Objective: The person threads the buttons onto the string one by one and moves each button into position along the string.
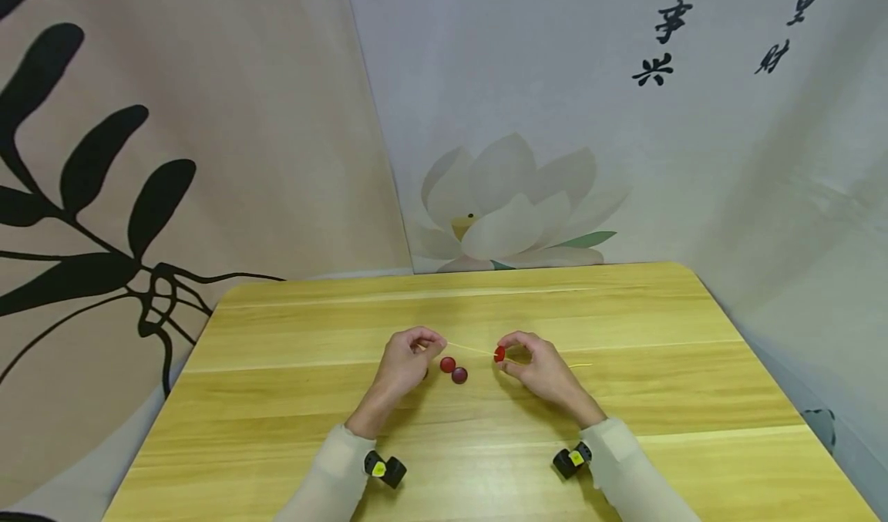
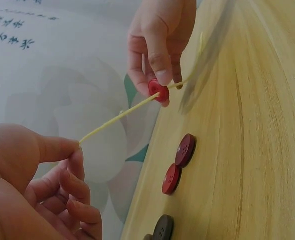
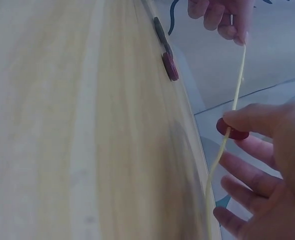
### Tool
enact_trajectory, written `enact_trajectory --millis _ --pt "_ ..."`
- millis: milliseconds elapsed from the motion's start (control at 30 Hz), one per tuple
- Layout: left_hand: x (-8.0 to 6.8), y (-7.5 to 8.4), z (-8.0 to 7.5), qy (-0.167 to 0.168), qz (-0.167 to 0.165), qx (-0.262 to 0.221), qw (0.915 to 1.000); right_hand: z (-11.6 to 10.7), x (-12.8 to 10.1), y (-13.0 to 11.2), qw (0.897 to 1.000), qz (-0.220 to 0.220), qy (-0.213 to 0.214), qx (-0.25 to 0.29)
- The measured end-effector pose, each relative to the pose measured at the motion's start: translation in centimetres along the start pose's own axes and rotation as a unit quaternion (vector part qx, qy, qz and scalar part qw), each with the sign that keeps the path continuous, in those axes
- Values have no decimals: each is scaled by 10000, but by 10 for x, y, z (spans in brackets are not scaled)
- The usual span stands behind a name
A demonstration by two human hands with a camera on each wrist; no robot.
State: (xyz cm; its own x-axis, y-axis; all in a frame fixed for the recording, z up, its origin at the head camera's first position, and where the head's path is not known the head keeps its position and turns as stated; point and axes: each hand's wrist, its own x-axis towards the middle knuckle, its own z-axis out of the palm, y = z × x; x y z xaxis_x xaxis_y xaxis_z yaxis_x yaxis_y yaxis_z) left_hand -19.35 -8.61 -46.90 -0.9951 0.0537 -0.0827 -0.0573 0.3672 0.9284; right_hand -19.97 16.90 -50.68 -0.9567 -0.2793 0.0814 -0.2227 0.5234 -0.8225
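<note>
A thin yellow cord (image 1: 472,349) stretches between my two hands above the wooden table (image 1: 291,399). My left hand (image 1: 409,360) pinches one end of the cord (image 2: 112,120) between thumb and forefinger. My right hand (image 1: 537,364) pinches a red button (image 1: 499,354) threaded on the cord (image 3: 232,112); that button (image 2: 159,91) also shows in the left wrist view, and in the right wrist view the button (image 3: 231,130) sits under my thumb. The cord's free tail (image 1: 579,365) trails right of my right hand. A red button (image 1: 447,365) and a dark red button (image 1: 459,375) lie on the table between my hands.
Darker buttons (image 2: 162,229) lie on the table near my left hand, in line with the two red ones (image 2: 179,164). Printed fabric backdrops (image 1: 527,121) hang close behind the table. The table's front edge sits by my forearms.
</note>
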Motion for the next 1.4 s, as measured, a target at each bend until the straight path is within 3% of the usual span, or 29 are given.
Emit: enact_trajectory --millis 400,1000,1400 --pt "1 -3 -6 76 96 -19 9999 2 4 -1 10000 -1 -25 30" --pt "1 -9 -24 353 -28 128 9993 6 8 4 9995 194 -209 98" --pt "0 -9 -27 347 -20 137 9993 2 7 13 9988 -41 -492 60"
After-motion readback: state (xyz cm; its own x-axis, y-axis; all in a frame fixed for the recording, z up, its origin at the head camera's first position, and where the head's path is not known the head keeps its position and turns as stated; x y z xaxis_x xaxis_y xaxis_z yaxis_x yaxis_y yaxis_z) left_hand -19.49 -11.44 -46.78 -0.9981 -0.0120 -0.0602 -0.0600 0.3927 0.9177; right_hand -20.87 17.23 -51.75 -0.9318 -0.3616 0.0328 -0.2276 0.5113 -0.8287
